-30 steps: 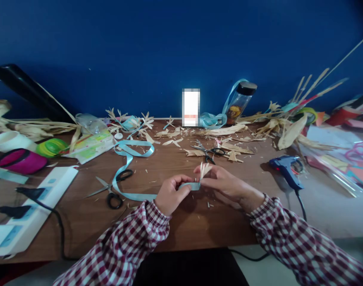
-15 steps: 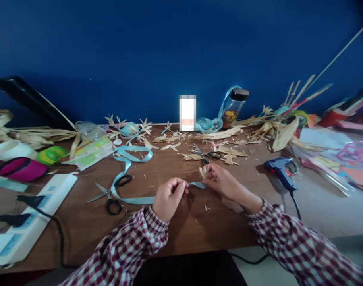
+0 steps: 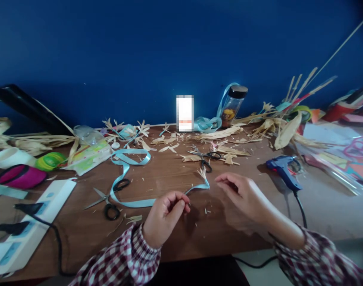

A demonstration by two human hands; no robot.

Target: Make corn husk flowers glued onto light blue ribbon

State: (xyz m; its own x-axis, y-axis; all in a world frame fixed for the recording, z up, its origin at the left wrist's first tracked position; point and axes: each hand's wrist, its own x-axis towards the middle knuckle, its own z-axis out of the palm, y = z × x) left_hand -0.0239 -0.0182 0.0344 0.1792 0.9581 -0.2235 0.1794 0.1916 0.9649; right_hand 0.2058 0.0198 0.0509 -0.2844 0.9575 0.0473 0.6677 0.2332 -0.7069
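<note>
My left hand (image 3: pixel 166 216) is closed, its fingers curled around a light-blue ribbon (image 3: pixel 139 203) that enters from the left and comes out past the fingertips. On the ribbon's free end stands a small flower of pale dried husk (image 3: pixel 203 173), the blue band at its base. Just right of the flower, my right hand (image 3: pixel 236 192) is held with its fingers extended and thumb apart, touching nothing. Black-handled scissors (image 3: pixel 111 211) lie with blades apart left of my left hand. A second pair of scissors (image 3: pixel 205 163) rests beyond the flower.
A blue glue gun (image 3: pixel 281 171) with a cord lies at the right. On the left sits a white power strip (image 3: pixel 55 198) with plugs. Husk scraps (image 3: pixel 220 133), a lidded jar (image 3: pixel 233 105) and a bright blurred rectangle (image 3: pixel 185 113) line the back by the blue wall.
My right hand has let go of the husk flower and moved right, its fingers now apart. My left hand has shifted slightly down and left, still on the ribbon.
</note>
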